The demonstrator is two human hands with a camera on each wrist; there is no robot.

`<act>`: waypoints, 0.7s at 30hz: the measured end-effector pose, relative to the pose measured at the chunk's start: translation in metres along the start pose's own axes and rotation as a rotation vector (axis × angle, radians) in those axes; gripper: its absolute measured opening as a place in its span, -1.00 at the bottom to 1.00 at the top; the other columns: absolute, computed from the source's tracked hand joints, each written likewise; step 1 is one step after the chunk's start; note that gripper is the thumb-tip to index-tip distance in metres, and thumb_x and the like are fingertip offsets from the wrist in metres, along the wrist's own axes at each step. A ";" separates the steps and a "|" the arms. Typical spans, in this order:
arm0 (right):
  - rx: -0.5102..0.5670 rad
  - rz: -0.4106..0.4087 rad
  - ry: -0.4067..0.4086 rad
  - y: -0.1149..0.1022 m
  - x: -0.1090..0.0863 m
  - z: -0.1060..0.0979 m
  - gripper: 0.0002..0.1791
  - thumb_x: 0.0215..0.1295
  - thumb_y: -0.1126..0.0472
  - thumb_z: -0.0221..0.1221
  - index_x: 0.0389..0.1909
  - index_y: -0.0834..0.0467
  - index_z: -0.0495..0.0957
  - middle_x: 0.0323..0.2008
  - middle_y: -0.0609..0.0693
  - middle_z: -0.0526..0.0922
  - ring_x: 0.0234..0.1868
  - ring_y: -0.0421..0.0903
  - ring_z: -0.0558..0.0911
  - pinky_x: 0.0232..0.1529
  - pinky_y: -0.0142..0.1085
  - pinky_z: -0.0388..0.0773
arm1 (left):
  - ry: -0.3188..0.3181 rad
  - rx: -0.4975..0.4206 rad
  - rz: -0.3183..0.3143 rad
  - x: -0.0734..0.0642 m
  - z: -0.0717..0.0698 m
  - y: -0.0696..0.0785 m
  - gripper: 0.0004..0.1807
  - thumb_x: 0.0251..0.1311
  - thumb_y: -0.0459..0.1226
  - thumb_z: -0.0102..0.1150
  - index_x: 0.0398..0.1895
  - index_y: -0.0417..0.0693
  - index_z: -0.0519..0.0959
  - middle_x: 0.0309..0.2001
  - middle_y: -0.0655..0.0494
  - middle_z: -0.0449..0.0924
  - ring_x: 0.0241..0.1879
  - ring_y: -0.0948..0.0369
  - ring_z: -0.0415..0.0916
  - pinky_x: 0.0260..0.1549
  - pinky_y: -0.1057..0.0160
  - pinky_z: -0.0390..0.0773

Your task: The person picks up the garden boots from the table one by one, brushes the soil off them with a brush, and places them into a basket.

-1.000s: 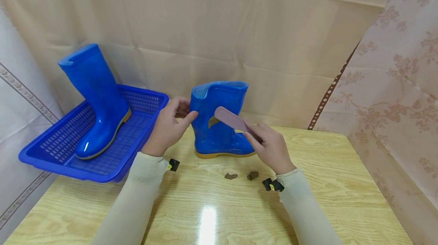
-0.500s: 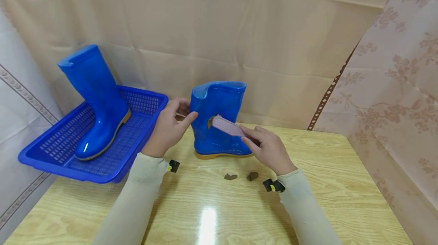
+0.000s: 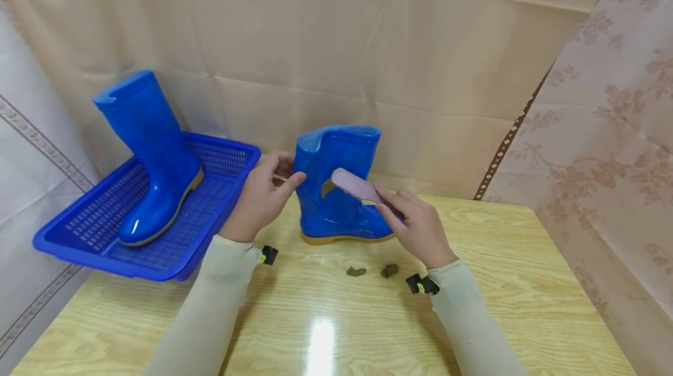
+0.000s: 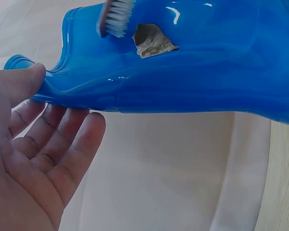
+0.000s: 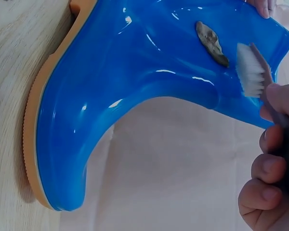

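A blue rain boot (image 3: 342, 154) with a yellow-tan sole stands upright on the table, toe to the right. My left hand (image 3: 265, 195) steadies the back of its shaft; in the left wrist view the thumb (image 4: 26, 82) lies over the boot near the top and the fingers (image 4: 79, 149) bend at its back edge. My right hand (image 3: 417, 224) grips the handle of a pinkish brush (image 3: 354, 184) with white bristles (image 5: 249, 72). The brush head is over the shaft, beside a patch of brown mud (image 4: 153, 41) stuck on the blue surface.
Another blue boot (image 3: 158, 142) stands in a blue plastic basket (image 3: 58, 242) at the left. Two brown mud pieces (image 3: 356, 271) lie on the wooden table (image 3: 284, 329) in front of the boot. A beige curtain (image 3: 447, 84) hangs behind.
The brush came down to the mud patch, then rose again slightly up and right off it. The left hand stayed at the back of the boot, which has tilted slightly.
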State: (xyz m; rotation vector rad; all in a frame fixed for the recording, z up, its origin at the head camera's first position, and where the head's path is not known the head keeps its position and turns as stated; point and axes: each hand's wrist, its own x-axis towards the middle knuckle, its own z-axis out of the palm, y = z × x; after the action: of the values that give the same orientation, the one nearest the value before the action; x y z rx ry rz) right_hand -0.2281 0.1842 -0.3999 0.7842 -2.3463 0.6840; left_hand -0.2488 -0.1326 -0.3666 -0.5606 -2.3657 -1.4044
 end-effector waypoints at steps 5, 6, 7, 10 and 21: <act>-0.013 0.024 0.006 0.000 0.000 0.002 -0.54 0.41 0.18 0.33 0.31 0.04 0.61 -0.45 -0.13 0.48 -0.54 -0.25 0.28 -0.57 -0.37 0.23 | -0.014 -0.007 -0.012 0.000 0.000 0.001 -0.61 0.50 -0.08 0.18 0.22 -0.09 0.47 -0.01 0.02 0.57 -0.02 0.09 0.52 -0.05 0.00 0.59; -0.016 0.031 0.001 0.000 0.000 0.002 -0.54 0.41 0.17 0.33 0.31 0.04 0.61 -0.45 -0.13 0.48 -0.54 -0.24 0.28 -0.57 -0.37 0.23 | -0.017 -0.010 -0.015 0.000 0.001 0.002 -0.60 0.50 -0.08 0.18 0.22 -0.09 0.47 -0.01 0.01 0.57 -0.02 0.08 0.52 -0.04 0.00 0.59; -0.016 0.037 -0.004 0.000 0.000 0.002 -0.53 0.41 0.17 0.33 0.32 0.05 0.61 -0.45 -0.12 0.48 -0.54 -0.23 0.29 -0.57 -0.36 0.23 | -0.020 -0.012 -0.018 0.000 0.001 0.002 -0.60 0.49 -0.07 0.18 0.23 -0.09 0.47 0.00 0.02 0.57 -0.01 0.08 0.52 -0.04 0.00 0.59; -0.015 0.046 -0.011 -0.001 0.000 0.003 -0.52 0.40 0.18 0.34 0.32 0.04 0.61 -0.44 -0.12 0.48 -0.54 -0.23 0.30 -0.57 -0.36 0.23 | -0.027 -0.010 -0.027 0.000 0.001 0.003 -0.59 0.49 -0.05 0.17 0.23 -0.07 0.47 0.01 0.03 0.58 0.00 0.09 0.52 -0.02 -0.01 0.58; -0.012 0.004 -0.047 0.001 0.001 0.002 -0.59 0.32 0.19 0.41 0.19 0.03 0.71 -0.50 -0.16 0.42 -0.57 -0.26 0.30 -0.61 -0.37 0.23 | -0.033 -0.004 -0.041 0.000 0.001 0.005 -0.60 0.50 -0.06 0.16 0.24 -0.06 0.46 0.01 0.02 0.59 0.01 0.08 0.52 -0.02 -0.01 0.58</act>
State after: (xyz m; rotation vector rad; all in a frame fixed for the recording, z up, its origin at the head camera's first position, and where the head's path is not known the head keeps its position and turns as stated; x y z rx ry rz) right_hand -0.2301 0.1840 -0.4013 0.7984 -2.3929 0.6592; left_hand -0.2463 -0.1295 -0.3639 -0.5434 -2.4144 -1.4281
